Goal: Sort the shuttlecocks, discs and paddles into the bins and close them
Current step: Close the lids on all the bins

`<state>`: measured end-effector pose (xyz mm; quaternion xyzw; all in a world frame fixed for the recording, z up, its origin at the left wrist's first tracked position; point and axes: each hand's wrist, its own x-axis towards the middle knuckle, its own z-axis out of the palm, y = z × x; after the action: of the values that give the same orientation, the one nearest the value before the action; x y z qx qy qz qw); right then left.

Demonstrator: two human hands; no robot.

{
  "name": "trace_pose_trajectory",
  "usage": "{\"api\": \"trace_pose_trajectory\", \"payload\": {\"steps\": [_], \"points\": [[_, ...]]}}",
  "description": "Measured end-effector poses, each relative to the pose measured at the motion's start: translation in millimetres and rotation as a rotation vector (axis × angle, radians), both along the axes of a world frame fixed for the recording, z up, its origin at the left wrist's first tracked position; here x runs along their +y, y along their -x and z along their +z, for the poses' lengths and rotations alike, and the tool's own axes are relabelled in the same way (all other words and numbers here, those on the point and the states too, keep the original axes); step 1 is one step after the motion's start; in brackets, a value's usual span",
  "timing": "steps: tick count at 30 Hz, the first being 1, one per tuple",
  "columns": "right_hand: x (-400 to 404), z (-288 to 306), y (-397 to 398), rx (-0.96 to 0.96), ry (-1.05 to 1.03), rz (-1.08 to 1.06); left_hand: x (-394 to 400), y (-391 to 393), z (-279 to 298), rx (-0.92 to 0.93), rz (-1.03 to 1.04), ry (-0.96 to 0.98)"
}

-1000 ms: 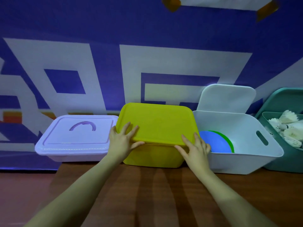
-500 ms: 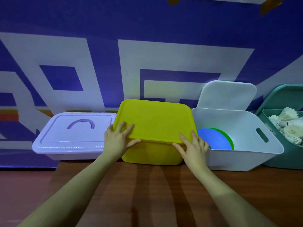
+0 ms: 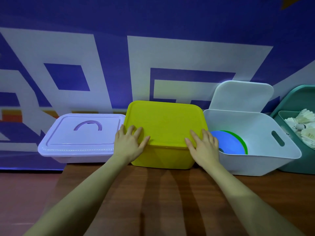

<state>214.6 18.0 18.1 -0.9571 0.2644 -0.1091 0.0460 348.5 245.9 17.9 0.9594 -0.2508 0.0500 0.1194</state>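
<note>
A yellow bin (image 3: 162, 157) stands in the middle of the row with its yellow lid (image 3: 165, 121) lying flat on top. My left hand (image 3: 128, 144) presses on the lid's front left corner with straight fingers. My right hand (image 3: 203, 145) presses on the front right corner the same way. To the right, an open white bin (image 3: 255, 160) holds a blue disc (image 3: 226, 143) and a green disc (image 3: 238, 139); its white lid (image 3: 242, 96) leans against the wall behind it. At the far right a teal bin (image 3: 296, 166) holds several white shuttlecocks (image 3: 303, 123).
A lilac bin with a handled lid (image 3: 81, 132), closed, sits left of the yellow one. All bins line a blue and white wall banner (image 3: 153, 57). The brown wooden table (image 3: 162, 198) stretches in front under my forearms.
The yellow lid has settled lower and flatter onto its bin. Both hands have slid a little further onto its front corners.
</note>
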Motion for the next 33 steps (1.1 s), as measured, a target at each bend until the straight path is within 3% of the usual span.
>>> {"api": "trace_pose_trajectory", "payload": {"steps": [9,22,33], "points": [[-29,16,-56,0.205,-0.127,0.007,-24,-56,12,0.143,0.015,-0.126],[-56,5,-105,0.194,-0.031,0.061,-45,-100,-4,0.091,0.014,-0.137],[-47,16,-106,0.227,-0.117,0.056,-42,-93,7,0.137,-0.007,-0.079]]}}
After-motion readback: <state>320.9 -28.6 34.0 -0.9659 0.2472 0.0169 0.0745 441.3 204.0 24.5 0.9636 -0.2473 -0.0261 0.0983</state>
